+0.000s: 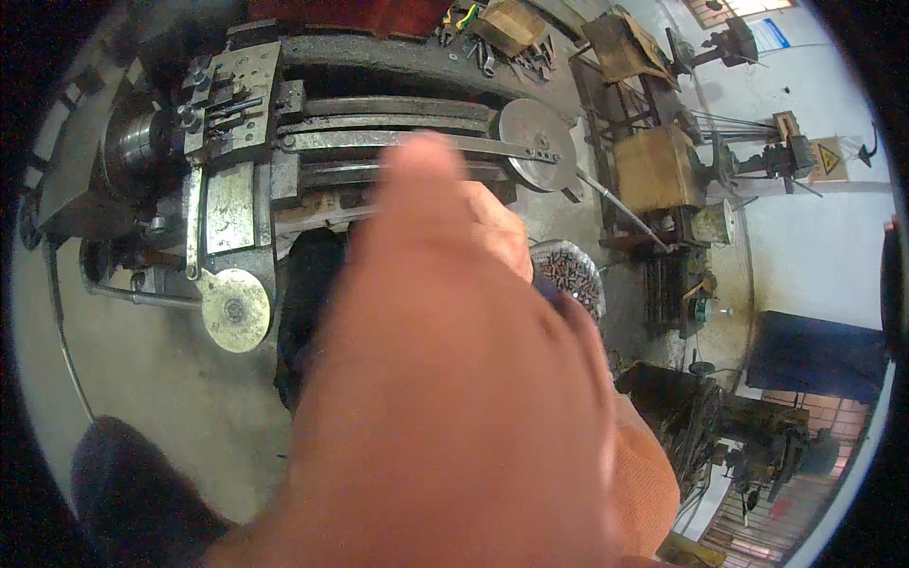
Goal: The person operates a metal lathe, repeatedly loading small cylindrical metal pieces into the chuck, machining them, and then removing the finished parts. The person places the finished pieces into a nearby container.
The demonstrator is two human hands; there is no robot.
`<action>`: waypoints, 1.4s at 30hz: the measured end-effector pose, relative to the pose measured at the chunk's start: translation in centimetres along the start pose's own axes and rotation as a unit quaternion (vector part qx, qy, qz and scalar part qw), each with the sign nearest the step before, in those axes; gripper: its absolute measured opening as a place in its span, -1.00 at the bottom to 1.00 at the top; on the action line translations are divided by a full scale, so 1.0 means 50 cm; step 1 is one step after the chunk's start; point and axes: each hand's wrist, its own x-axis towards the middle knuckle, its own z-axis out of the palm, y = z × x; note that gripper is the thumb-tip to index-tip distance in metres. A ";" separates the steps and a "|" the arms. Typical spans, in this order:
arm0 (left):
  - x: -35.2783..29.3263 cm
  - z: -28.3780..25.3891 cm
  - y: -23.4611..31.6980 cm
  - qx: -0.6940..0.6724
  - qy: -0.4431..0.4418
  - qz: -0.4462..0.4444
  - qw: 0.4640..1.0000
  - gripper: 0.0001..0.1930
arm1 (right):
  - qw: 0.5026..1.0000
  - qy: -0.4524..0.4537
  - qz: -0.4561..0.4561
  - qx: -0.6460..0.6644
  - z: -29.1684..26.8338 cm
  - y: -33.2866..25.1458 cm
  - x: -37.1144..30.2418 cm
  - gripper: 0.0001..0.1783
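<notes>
Holds a blurred hand [445, 379] close to the lens, masking apparently another hand [500, 227]; cannot tell left from right, or spread from pinching. Has the lathe [254, 109] beyond, partly hidden, with round disc [530, 123] at rail end, probably for turning.

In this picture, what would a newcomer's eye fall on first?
Most likely the blurred hand, which fills the centre and lower middle, very close to the camera. Behind it, across the upper left, stands a metal lathe, with one grey disc at its right and one pale disc lower left. Right of the hand, many small metal pieces lie heaped.
</notes>
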 end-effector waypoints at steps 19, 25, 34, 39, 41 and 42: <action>-0.269 0.142 -0.168 -0.005 0.268 -0.491 0.829 -0.71 | 0.986 -0.103 -0.079 0.102 0.080 -0.084 0.149 -0.48; -0.332 0.133 -0.166 0.002 0.295 -0.465 0.835 -0.76 | 0.977 -0.153 -0.114 0.097 0.124 -0.078 0.203 -0.53; -0.492 0.043 -0.118 0.028 0.302 -0.524 0.796 -0.74 | 0.935 -0.249 -0.246 -0.056 0.214 -0.109 0.396 -0.71; -0.666 -0.031 0.013 0.279 0.308 -0.655 0.631 -0.72 | 0.911 -0.244 -0.154 -0.296 0.345 -0.027 0.527 -0.67; -0.753 -0.033 0.084 0.393 0.239 -0.689 0.560 -0.71 | 0.896 -0.272 -0.085 -0.341 0.388 0.003 0.551 -0.66; -0.787 -0.038 0.120 0.387 0.189 -0.751 0.500 -0.71 | 0.898 -0.265 -0.076 -0.344 0.408 0.027 0.551 -0.66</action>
